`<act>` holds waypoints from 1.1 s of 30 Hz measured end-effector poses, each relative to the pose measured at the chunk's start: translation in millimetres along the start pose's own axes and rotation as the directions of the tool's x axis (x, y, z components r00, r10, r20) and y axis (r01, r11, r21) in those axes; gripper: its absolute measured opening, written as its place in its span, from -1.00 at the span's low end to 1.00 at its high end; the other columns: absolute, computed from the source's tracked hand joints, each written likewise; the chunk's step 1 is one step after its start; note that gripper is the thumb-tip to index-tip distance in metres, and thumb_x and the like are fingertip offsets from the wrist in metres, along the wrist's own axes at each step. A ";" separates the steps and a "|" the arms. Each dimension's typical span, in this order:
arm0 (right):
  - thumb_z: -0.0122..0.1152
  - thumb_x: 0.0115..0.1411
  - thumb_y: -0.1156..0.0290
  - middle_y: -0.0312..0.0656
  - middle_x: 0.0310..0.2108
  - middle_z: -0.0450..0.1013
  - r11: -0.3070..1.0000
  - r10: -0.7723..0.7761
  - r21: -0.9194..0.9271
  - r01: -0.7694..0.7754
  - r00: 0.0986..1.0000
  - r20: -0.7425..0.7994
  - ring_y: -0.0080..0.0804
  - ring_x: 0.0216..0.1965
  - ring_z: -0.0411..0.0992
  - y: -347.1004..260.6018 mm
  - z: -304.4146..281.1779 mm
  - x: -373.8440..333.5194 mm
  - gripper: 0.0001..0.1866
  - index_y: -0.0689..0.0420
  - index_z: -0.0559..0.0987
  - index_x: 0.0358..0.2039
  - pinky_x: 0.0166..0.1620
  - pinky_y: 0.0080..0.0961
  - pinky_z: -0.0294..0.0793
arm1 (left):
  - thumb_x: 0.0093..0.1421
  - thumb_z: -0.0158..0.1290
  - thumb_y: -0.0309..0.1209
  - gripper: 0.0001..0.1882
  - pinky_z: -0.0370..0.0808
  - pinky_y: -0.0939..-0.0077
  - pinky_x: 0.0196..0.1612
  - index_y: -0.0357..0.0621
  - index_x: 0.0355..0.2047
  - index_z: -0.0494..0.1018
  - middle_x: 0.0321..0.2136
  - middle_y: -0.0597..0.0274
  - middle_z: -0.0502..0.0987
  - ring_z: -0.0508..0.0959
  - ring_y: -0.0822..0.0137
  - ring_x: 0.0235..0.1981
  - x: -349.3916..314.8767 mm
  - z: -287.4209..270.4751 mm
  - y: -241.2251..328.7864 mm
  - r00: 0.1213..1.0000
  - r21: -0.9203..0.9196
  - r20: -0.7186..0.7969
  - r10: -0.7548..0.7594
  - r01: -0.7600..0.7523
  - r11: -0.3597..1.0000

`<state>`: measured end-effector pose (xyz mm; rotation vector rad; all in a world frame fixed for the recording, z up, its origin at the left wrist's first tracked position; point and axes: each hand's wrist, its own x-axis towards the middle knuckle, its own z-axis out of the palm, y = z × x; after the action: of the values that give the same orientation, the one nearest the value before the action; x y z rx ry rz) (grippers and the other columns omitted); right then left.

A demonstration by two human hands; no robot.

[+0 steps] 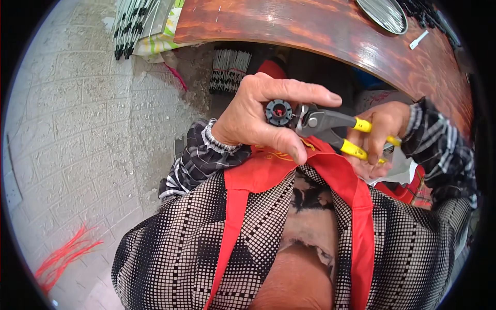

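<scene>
My left hand (253,111) is curled around a dark round part (279,112), a ring with slots about its rim and a red middle. The thumb and index finger of that hand reach forward past it on either side. A pair of end-cutting pliers (330,120), with a grey metal head and yellow-sleeved handles, has its jaws up against the round part's edge. My right hand (380,135) grips the pliers by the handles, which stand apart. How far the jaws are apart is hard to make out. The rest of the part is hidden in my left palm.
A reddish-brown wooden table (299,26) curves across the far side. A round metal tray (383,14) and a small white piece (419,40) lie on it. Bundled white rods (229,67) with black ends stand below. Red strands (67,258) are at lower left.
</scene>
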<state>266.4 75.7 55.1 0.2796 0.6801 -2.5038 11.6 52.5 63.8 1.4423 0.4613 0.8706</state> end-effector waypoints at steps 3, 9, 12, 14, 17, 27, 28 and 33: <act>0.13 -0.07 0.44 -0.08 -0.58 0.51 0.996 -0.075 0.060 0.068 0.990 0.122 -0.40 -0.63 0.46 4.3 0.7 2.1 -0.66 0.45 0.53 -0.32 -0.54 -0.53 0.44 | -0.25 0.40 0.04 -0.08 0.43 0.68 -0.40 -0.46 -0.01 0.45 -0.52 0.27 0.55 0.53 0.52 -0.51 1.1 2.0 -4.2 0.998 0.000 0.009 0.060 -0.060 0.998; 0.12 0.02 0.40 -0.02 -0.50 0.54 0.946 -0.176 -0.320 0.056 0.916 -0.360 -0.35 -0.53 0.54 -29.8 26.7 -20.9 -0.67 0.44 0.53 -0.29 -0.44 -0.50 0.55 | -0.23 -0.32 0.60 0.26 0.42 0.67 -0.51 -0.47 -0.03 0.46 -0.60 0.26 0.52 0.51 0.51 -0.58 -2.4 1.5 7.1 0.976 0.055 -0.109 -0.187 0.194 0.980; 0.15 0.07 0.32 -0.01 -0.47 0.55 0.913 -0.234 -0.401 0.073 0.900 -0.369 -0.32 -0.48 0.56 -30.6 22.8 -25.7 -0.58 0.46 0.48 -0.20 -0.38 -0.48 0.58 | -0.28 -0.52 0.67 0.37 0.41 0.67 -0.54 -0.47 -0.04 0.46 -0.63 0.26 0.51 0.50 0.51 -0.61 -0.3 5.2 9.3 0.962 0.075 -0.141 -0.233 0.245 0.967; 0.22 0.13 0.18 0.00 -0.41 0.55 0.884 -0.242 -0.461 0.080 0.921 -0.305 -0.29 -0.42 0.58 -31.1 19.6 -27.0 -0.37 0.52 0.38 -0.02 -0.32 -0.45 0.61 | -0.30 -0.59 0.68 0.40 0.40 0.66 -0.58 -0.47 -0.05 0.47 -0.65 0.26 0.50 0.48 0.50 -0.64 0.9 6.3 10.1 0.959 0.100 -0.137 -0.247 0.262 0.960; 0.23 0.14 0.17 -0.04 -0.46 0.54 0.889 -0.204 -0.457 0.016 0.908 -0.365 -0.34 -0.45 0.57 -35.5 26.6 -32.2 -0.40 0.51 0.41 -0.06 -0.36 -0.48 0.59 | -0.29 -0.57 0.68 0.38 0.40 0.66 -0.58 -0.47 -0.05 0.47 -0.65 0.25 0.50 0.48 0.50 -0.64 2.7 7.3 11.3 0.959 0.124 -0.140 -0.247 0.264 0.956; 0.20 0.20 0.22 -0.21 -0.60 0.51 0.753 -0.155 -0.584 -0.303 0.781 -0.605 -0.50 -0.57 0.49 -43.6 46.6 -23.7 -0.67 0.30 0.55 -0.40 -0.50 -0.57 0.44 | -0.23 -0.59 0.66 0.36 0.38 0.66 -0.60 -0.46 -0.03 0.47 -0.67 0.24 0.50 0.48 0.49 -0.66 -0.2 6.0 8.8 0.970 0.135 -0.133 -0.204 0.222 0.966; 0.22 0.19 0.25 -0.20 -0.61 0.50 0.697 -0.250 -0.652 -0.297 0.753 -0.609 -0.47 -0.59 0.48 -42.9 48.7 -22.0 -0.70 0.28 0.53 -0.44 -0.51 -0.55 0.42 | -0.23 -0.60 0.66 0.36 0.37 0.66 -0.61 -0.46 -0.03 0.46 -0.67 0.24 0.50 0.47 0.49 -0.67 -1.5 4.0 7.8 0.970 0.145 -0.146 -0.196 0.217 0.965; 0.31 0.07 0.37 -0.14 -0.61 0.48 0.475 -0.525 -0.740 -0.476 0.521 -0.673 -0.30 -0.60 0.47 -38.0 67.7 -15.6 -0.76 0.24 0.46 -0.53 -0.50 -0.42 0.38 | -0.21 -0.64 0.65 0.37 0.33 0.67 -0.63 -0.46 -0.02 0.46 -0.68 0.23 0.50 0.45 0.49 -0.70 -1.9 0.4 4.7 0.966 0.143 -0.177 -0.189 0.215 0.966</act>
<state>255.0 75.3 133.4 1.1438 2.3114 -1.4161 9.7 50.3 68.0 1.4462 0.8040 0.8019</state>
